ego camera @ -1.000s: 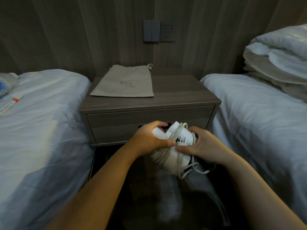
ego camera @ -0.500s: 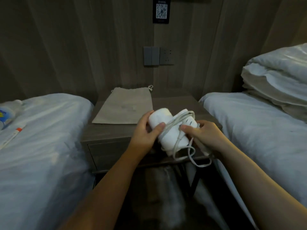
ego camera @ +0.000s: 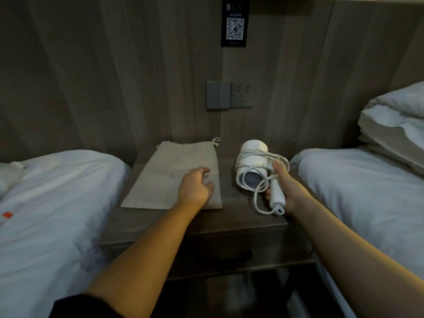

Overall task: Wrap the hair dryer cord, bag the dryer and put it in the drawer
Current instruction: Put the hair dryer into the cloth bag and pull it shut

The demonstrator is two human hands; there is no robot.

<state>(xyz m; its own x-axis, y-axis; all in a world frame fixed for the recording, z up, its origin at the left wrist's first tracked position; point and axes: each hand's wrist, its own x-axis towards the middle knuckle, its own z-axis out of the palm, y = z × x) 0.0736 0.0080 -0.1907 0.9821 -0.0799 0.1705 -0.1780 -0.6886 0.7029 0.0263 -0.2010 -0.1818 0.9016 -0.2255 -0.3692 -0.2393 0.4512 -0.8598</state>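
Observation:
A white hair dryer (ego camera: 251, 167) with its cord (ego camera: 257, 198) wound round the body is over the right half of the nightstand top (ego camera: 229, 216). My right hand (ego camera: 283, 184) grips its handle. A flat beige drawstring bag (ego camera: 169, 177) lies on the left half of the top, mouth toward the wall. My left hand (ego camera: 195, 187) hovers over the bag's near right part with loosely bent fingers, holding nothing. The drawer front (ego camera: 206, 260) below is closed.
White-sheeted beds flank the nightstand, the left bed (ego camera: 52, 203) and the right bed (ego camera: 367, 193). Folded duvets (ego camera: 394, 129) are stacked on the right bed. A switch and socket (ego camera: 229, 95) sit on the wood wall behind.
My left hand has let go of the dryer and moved left over the bag. My right hand has carried the dryer up and right over the nightstand top. The view has tilted up.

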